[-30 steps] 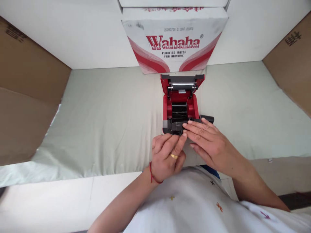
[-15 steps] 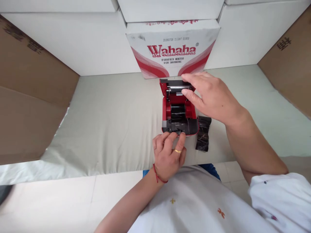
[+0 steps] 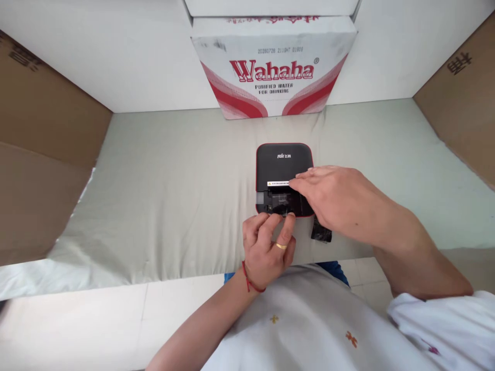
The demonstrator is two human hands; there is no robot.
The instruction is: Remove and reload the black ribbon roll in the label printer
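Observation:
A small black printer (image 3: 284, 167) with a red rim lies on the cloth with its lid down. A white warning label (image 3: 277, 183) crosses the lid's front edge. Glossy black film (image 3: 282, 200) comes out below the lid and runs over the front panel. My left hand (image 3: 267, 245), fingers bent, holds the film's end at the printer's front edge; the fingertips are partly hidden. Flat on the lid's right side lies my right hand (image 3: 336, 196), fingers stretched out together. A loose black film piece (image 3: 322, 233) sits beside the printer, partly under my right hand.
A pale green cloth (image 3: 174, 196) covers the table, whose front edge is near my body. Behind the printer stands a white and red Wahaha water carton (image 3: 274, 67). Brown cardboard boxes (image 3: 46, 154) (image 3: 460, 108) flank the table on both sides.
The printer's lid has swung down from upright to shut, hiding the black roll inside. My right hand came down and toward me with it. My left hand stayed at the front edge.

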